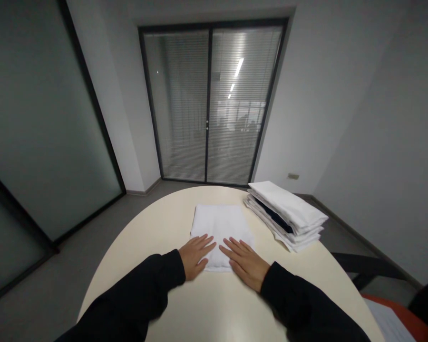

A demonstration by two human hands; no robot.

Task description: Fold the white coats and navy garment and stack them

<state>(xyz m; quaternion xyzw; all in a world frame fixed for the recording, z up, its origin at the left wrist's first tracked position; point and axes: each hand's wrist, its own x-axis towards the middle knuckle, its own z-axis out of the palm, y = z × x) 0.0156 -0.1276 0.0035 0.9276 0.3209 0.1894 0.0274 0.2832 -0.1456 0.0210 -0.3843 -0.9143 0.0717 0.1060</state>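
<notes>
Cloth (221,219), plain white, folded flat, squarish, under spread fingers (228,253)

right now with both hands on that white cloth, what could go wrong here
The stack of folded cloths sits near the edge of the table with its layers out of line, so a bump might topple it. The left hand and right hand lie flat on the white cloth; pulling unevenly could crease it.

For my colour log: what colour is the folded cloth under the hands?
The folded cloth is plain white; the head view shows it.
</notes>
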